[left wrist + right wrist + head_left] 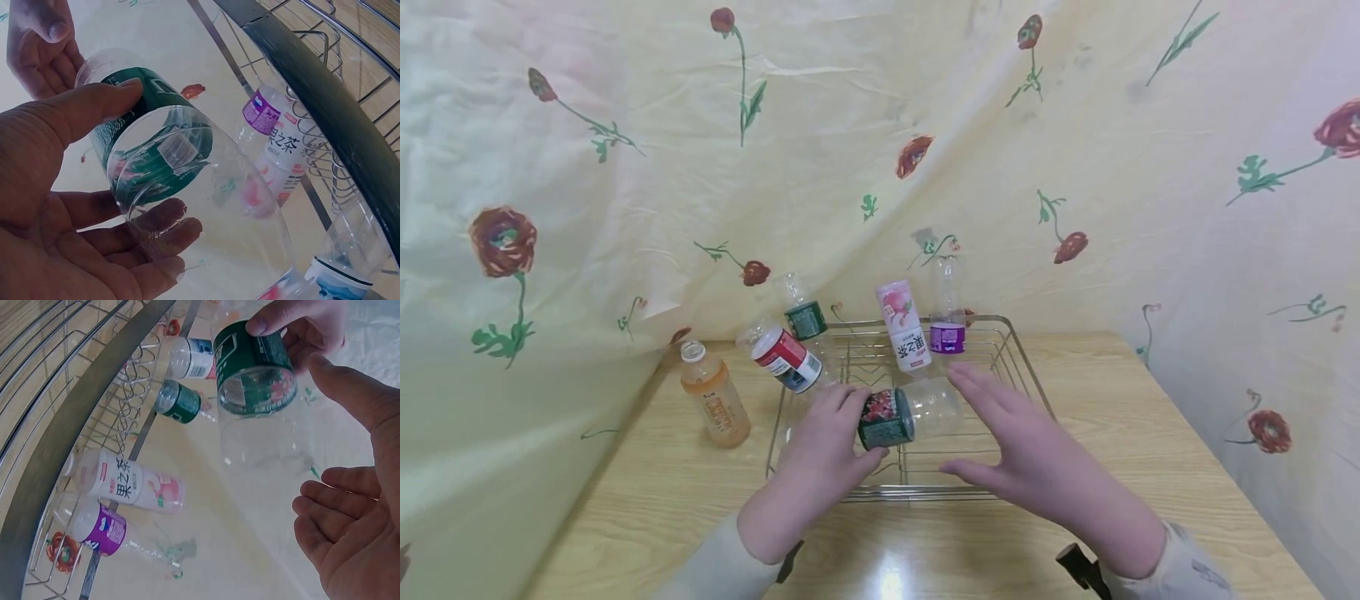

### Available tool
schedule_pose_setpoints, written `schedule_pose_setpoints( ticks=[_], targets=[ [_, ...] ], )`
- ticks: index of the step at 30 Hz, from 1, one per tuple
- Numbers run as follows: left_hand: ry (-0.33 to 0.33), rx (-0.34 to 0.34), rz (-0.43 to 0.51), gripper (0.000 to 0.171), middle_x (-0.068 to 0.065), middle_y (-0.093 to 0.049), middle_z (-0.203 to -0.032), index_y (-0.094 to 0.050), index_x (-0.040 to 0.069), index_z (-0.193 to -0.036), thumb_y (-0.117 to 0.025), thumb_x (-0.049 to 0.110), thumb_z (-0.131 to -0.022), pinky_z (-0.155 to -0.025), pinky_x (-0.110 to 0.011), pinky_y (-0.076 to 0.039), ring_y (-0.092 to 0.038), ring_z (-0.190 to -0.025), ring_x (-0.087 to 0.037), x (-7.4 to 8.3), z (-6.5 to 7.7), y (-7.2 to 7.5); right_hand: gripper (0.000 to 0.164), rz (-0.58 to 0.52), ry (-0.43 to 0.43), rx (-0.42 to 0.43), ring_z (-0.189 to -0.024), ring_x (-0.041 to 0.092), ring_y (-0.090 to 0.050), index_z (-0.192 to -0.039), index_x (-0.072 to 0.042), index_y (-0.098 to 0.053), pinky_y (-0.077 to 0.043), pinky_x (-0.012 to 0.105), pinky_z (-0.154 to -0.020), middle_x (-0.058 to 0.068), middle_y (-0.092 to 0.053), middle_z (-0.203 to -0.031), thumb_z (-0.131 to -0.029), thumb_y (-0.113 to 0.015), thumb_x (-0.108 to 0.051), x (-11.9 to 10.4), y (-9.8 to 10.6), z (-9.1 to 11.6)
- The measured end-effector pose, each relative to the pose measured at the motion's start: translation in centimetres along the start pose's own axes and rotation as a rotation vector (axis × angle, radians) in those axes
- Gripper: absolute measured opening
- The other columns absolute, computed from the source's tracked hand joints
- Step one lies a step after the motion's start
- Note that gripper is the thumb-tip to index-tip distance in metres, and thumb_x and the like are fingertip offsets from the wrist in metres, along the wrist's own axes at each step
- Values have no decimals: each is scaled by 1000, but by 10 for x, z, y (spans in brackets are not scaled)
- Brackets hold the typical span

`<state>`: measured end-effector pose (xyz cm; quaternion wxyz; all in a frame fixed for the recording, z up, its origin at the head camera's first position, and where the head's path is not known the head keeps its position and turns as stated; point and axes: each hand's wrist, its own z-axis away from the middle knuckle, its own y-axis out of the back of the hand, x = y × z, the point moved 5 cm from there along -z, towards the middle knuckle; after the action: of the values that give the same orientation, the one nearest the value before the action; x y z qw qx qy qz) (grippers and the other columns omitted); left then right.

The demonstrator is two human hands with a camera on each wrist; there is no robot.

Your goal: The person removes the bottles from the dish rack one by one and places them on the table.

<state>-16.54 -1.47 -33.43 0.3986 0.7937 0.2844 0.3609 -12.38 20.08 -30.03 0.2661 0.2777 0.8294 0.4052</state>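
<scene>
Held sideways above the wire basket [917,493] is a clear plastic bottle [886,418] with a dark green label. My left hand [820,446] grips it, thumb on the label and fingers curled under the clear wall, as the left wrist view shows for the bottle [159,150]. My right hand [1045,454] is spread beside the bottle's other end, thumb and fingers apart, holding nothing. In the right wrist view the palm of the right hand [350,512] faces the bottle [256,369], with a gap visible between them.
Upright in the basket stand a pink-and-white bottle [906,325], a purple-label bottle [947,333], a red-and-white-label bottle [788,360] and a green-label bottle [806,319]. An orange drink bottle [717,400] stands on the wooden table [1120,433], left of the basket. Flowered cloth [850,167] hangs behind.
</scene>
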Motion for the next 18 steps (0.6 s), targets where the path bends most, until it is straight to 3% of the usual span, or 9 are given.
schedule_pose_setpoints(
  ticks=[8, 14, 18],
  targets=[
    [0, -52, -28, 74, -7, -60, -124, -60, 5, -135, -94, 29, -74, -93, -43, -55, -55, -117, -27, 5, 0, -3, 101, 72, 62, 8, -130, 35, -52, -154, -2, -42, -45, 55, -105, 14, -45, -154, -73, -92, -38, -6, -9, -7],
    [-37, -39, -43, 73, -6, -60, -121, -62, 3, -132, -95, 26, -72, -85, -37, -58, -55, -111, -23, 8, 0, -4, 100, 121, 94, 6, -126, 37, -56, -149, 1, -46, -48, 54, -102, 17, -49, -150, -70, -95, -35, -9, -16, -8],
    [-45, -42, -68, 73, -7, -61, -120, -62, 2, -131, -95, 27, -71, -84, -41, -59, -56, -113, -27, 11, 0, -5, 98, 159, 125, -3, -124, 38, -57, -146, 3, -49, -50, 54, -100, 19, -53, -145, -68, -96, -32, -13, -21, -10]
  ],
)
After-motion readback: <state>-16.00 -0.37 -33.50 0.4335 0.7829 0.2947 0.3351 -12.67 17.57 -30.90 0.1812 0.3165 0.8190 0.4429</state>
